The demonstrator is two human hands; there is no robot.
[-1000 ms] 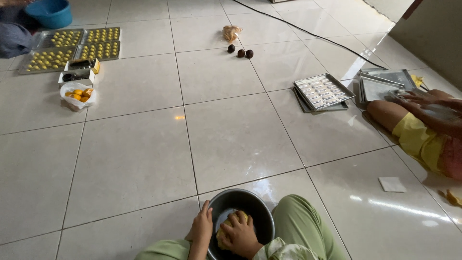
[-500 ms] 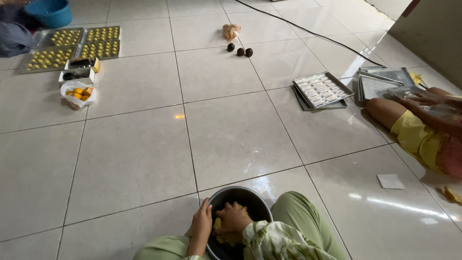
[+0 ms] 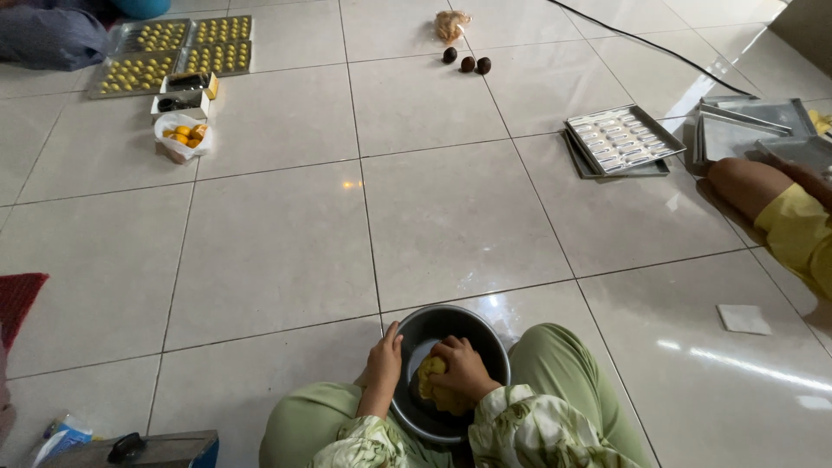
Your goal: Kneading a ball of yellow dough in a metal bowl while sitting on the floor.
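Note:
A dark metal bowl (image 3: 433,328) sits on the tiled floor between my knees in the head view. My left hand (image 3: 384,357) grips its left rim. Inside the bowl, my right hand (image 3: 462,368) is closed on a lump of yellow dough (image 3: 431,371). My legs in light green trousers flank the bowl, and patterned sleeves cover my forearms.
Trays of yellow dough balls (image 3: 178,48) lie at far left beside a bag of orange pieces (image 3: 181,136). A metal mould tray (image 3: 622,139) and stacked trays (image 3: 745,130) lie right, next to another person's leg (image 3: 763,199). Dark round objects (image 3: 468,61), a cable and a white paper (image 3: 744,319) lie on the floor.
The view has shifted slightly downward and nearer. My right hand has dug deeper into the dough in the bowl; the left hand stays on the rim.

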